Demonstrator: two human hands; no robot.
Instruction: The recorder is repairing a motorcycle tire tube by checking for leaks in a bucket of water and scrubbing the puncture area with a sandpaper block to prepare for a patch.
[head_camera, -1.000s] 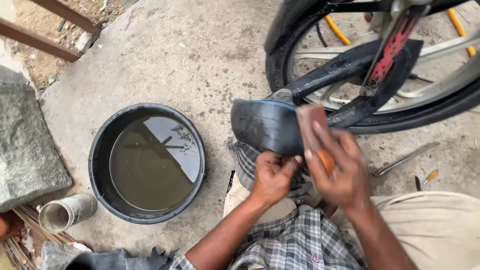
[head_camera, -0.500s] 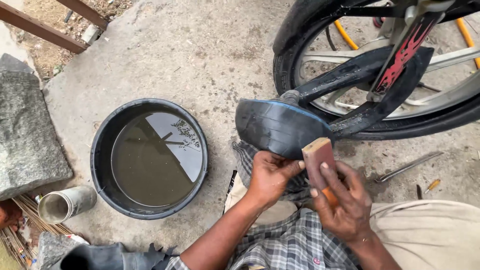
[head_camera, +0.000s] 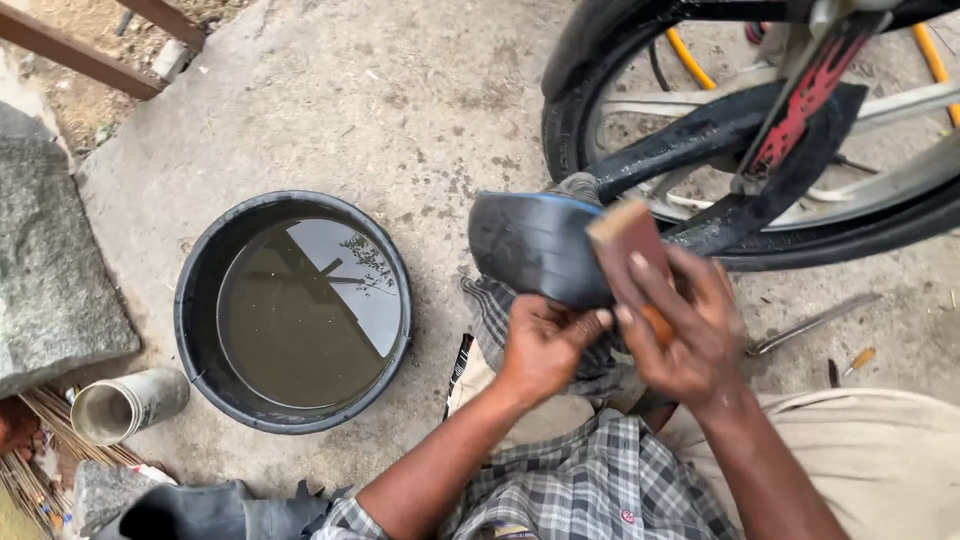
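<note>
Right hand (head_camera: 680, 335) is clamped on a brown sanding block (head_camera: 628, 245), its face laid against the black inner tube (head_camera: 535, 245); left hand (head_camera: 545, 345) pinches the tube's lower edge, holding it draped over the knee beside the motorcycle wheel (head_camera: 760, 130). Rubbing goes best with the block flat, strokes short, and the rubber kept taut. Dull, dark and smooth, the tube has a blue-tinted upper rim.
</note>
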